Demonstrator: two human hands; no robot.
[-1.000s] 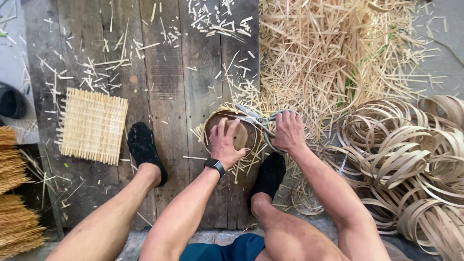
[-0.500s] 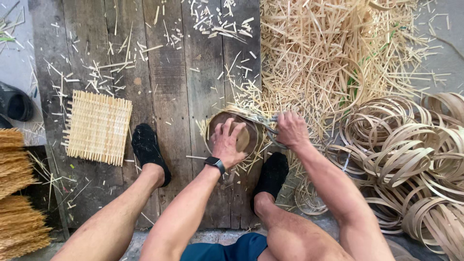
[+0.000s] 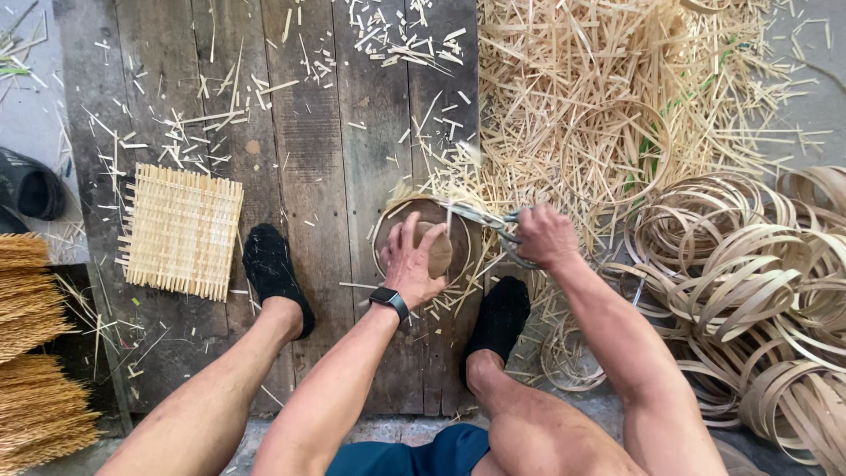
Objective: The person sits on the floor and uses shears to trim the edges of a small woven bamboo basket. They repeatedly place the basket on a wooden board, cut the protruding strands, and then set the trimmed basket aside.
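I see the dark wooden plank floor (image 3: 308,159) filling most of the view, littered with pale cut splinters. To the right of it lies the big heap of straw-coloured bamboo strips (image 3: 599,97), and below that, at the right edge, a pile of coiled flat bamboo bands (image 3: 758,282) in tan loops. At the left edge sit 2 bundles of brownish fibre (image 3: 35,353), 1 above the other, with a dark shoe (image 3: 31,189) above them on the grey ground. Just right of the bundles, a square woven bamboo mat (image 3: 181,231) lies flat on the planks, pale yellow, with frayed ends along its sides. I see no packages, labels or signs anywhere.

My 2 feet in black socks (image 3: 278,269) rest on the planks, and between them lies the round woven piece (image 3: 427,242), brown in the middle with strip ends sticking out around its rim. My left hand (image 3: 414,264) presses down on it, fingers spread flat and gripping nothing; a black watch (image 3: 389,302) sits on that wrist. My right hand (image 3: 546,236) is closed around the handles of metal scissors (image 3: 485,220), whose blades reach the piece's upper right rim.
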